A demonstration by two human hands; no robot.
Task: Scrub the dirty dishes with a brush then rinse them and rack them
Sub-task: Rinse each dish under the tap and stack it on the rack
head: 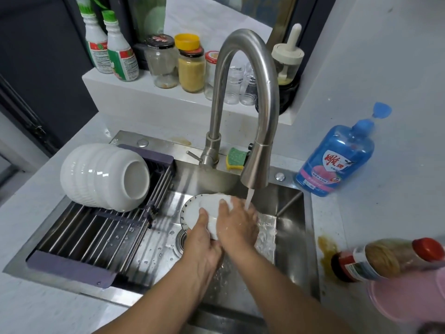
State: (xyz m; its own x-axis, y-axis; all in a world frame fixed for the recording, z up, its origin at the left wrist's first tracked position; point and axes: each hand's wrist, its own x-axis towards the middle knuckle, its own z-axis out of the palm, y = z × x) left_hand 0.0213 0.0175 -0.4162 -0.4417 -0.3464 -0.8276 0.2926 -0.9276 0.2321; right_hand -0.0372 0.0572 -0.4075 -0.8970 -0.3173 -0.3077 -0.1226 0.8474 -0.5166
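I'm clamping the plate point(193, 209) in my left hand point(202, 242), right hand point(237, 224) rubbing flat-fingered, best tilting it under the stream point(249, 200).

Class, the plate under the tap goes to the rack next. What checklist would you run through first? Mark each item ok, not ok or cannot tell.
1. Water runs from the faucet onto the plate's right edge: ok.
2. Left hand grips the plate from below, thumb on its face: ok.
3. Right hand lies flat on the plate, holding nothing that must be put down: ok.
4. Plate rinsed clean: cannot tell, the hands cover much of it.
5. Rack has bare bars in front of the stacked bowls: ok.
6. Bowls sit steady on the rack: cannot tell.
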